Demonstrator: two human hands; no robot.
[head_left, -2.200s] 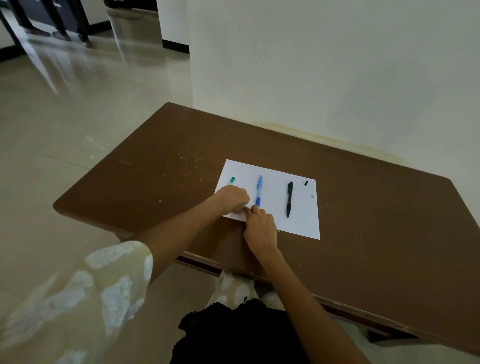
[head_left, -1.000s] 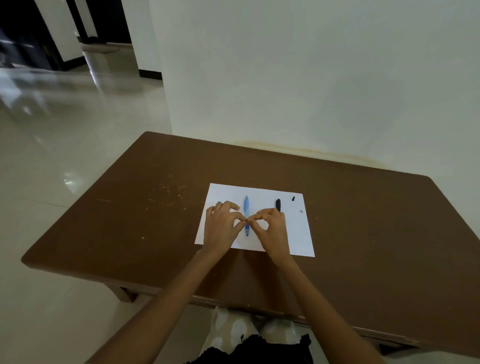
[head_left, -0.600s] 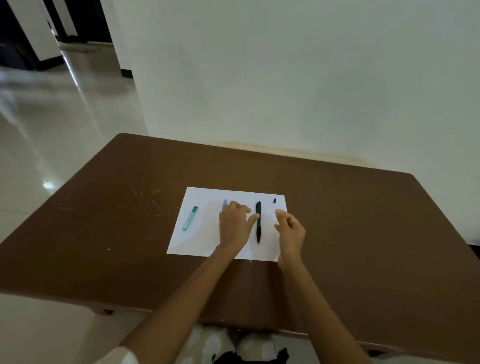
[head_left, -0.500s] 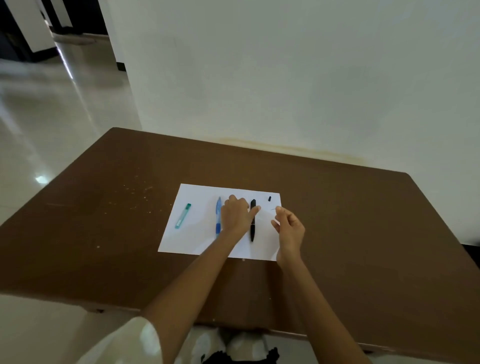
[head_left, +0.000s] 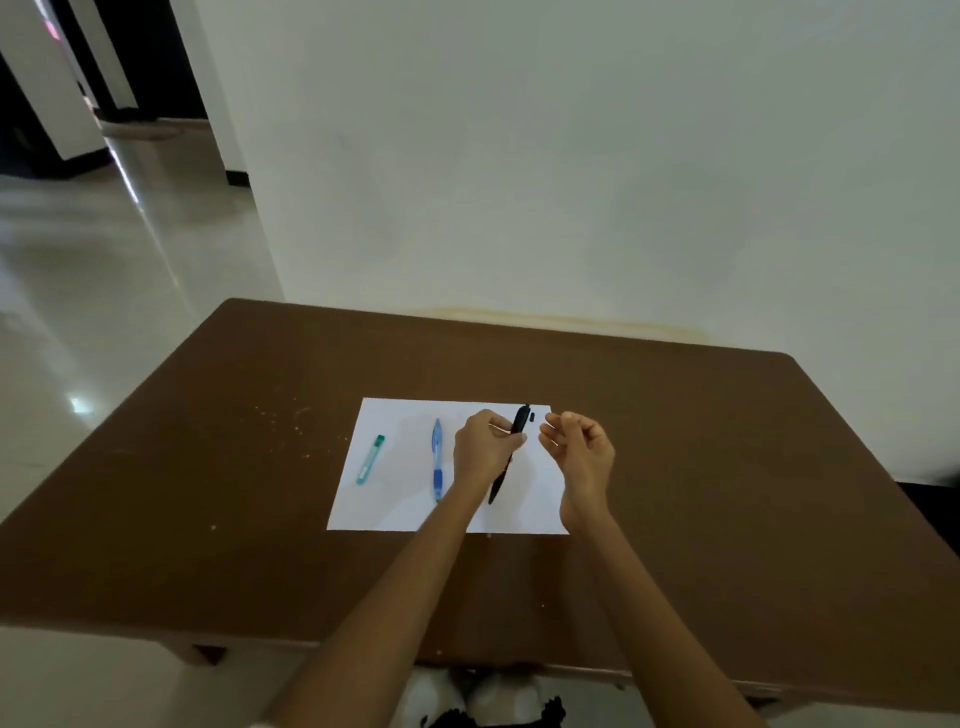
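A white sheet of paper (head_left: 395, 501) lies on a brown table (head_left: 727, 493). My left hand (head_left: 483, 452) grips a black pen (head_left: 519, 423) around its middle and holds it tilted just above the sheet, tip toward me. My right hand (head_left: 582, 452) hovers just right of the pen's top end, apart from it. Its fingers are loosely curled and I see nothing in them. A small black piece (head_left: 533, 415) lies on the paper between my hands. To the left on the sheet lie a blue pen (head_left: 437, 460) and a small green tube (head_left: 370, 460).
The table's far edge runs along a white wall (head_left: 571, 182). Pale crumbs (head_left: 291, 421) dot the tabletop left of the paper. A glossy tiled floor (head_left: 104, 312) stretches away to the left.
My left hand left the blue pen, reached right and picked up the black pen, which now tilts off the paper. My right hand shifted right and rose. The camera view swung left.
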